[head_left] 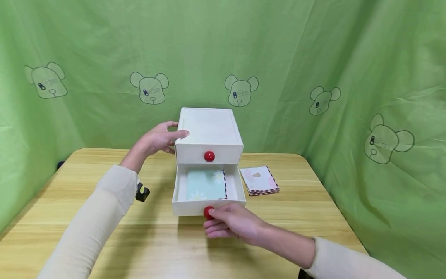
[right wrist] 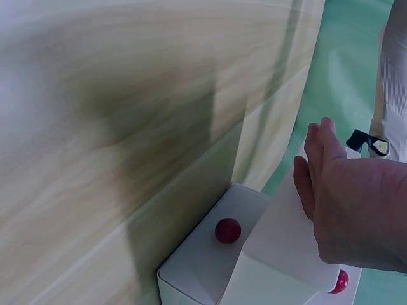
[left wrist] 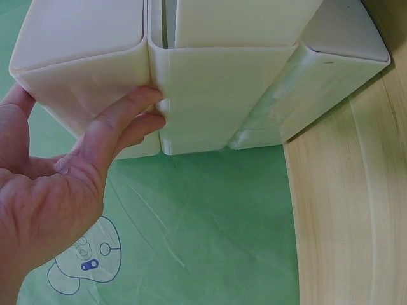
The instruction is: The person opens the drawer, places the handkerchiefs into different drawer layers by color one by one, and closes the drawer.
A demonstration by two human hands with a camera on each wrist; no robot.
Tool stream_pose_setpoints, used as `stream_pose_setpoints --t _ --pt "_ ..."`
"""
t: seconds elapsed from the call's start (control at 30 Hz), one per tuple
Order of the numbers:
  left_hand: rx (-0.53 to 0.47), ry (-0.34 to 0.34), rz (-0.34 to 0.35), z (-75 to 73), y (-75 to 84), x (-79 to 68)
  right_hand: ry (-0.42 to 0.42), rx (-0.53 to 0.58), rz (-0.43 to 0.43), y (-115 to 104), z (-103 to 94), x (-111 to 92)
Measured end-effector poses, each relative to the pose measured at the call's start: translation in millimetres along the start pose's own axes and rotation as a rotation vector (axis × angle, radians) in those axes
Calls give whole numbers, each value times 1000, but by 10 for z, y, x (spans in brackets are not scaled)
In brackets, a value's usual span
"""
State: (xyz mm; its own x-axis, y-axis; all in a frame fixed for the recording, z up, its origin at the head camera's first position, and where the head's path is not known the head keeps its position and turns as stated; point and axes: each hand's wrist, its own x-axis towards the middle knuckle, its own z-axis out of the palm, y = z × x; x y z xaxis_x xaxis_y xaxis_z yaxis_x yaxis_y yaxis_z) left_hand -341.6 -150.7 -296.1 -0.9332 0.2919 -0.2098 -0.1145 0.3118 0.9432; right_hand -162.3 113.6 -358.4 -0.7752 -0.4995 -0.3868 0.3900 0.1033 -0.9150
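Note:
A white drawer cabinet [head_left: 210,126] with red ball knobs stands on the table. Its middle drawer [head_left: 181,190] is pulled out, and inside lies a folded pale-green cloth [head_left: 205,184] with white daisies and a dark checked edge. My right hand [head_left: 240,223] pinches this drawer's red knob [head_left: 208,212], thumb on the front of it. At the cabinet's upper left, my left hand [head_left: 158,138] holds the top unit, thumb over the top edge. In the left wrist view its fingers [left wrist: 130,114] press against the cabinet's side. The right wrist view shows the bottom drawer's knob [right wrist: 227,230].
Right of the cabinet lies a folded white-and-pink cloth [head_left: 259,180] with a checked edge. The wooden table [head_left: 150,240] is enclosed by green curtains [head_left: 195,46] printed with bear heads. A black strap piece [head_left: 142,192] hangs at my left cuff.

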Motion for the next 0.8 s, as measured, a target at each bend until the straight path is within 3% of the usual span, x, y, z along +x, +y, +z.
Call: stream_pose_setpoints --t 0.2,0.5,0.8 --pt "8 -9 -16 5 33 -20 13 16 -9 -32 -34 110" --pt "21 -14 -18 74 216 -247 50 24 -24 -83 -121 281" --pt "8 -16 -16 71 213 -249 76 50 -31 -135 -192 437"
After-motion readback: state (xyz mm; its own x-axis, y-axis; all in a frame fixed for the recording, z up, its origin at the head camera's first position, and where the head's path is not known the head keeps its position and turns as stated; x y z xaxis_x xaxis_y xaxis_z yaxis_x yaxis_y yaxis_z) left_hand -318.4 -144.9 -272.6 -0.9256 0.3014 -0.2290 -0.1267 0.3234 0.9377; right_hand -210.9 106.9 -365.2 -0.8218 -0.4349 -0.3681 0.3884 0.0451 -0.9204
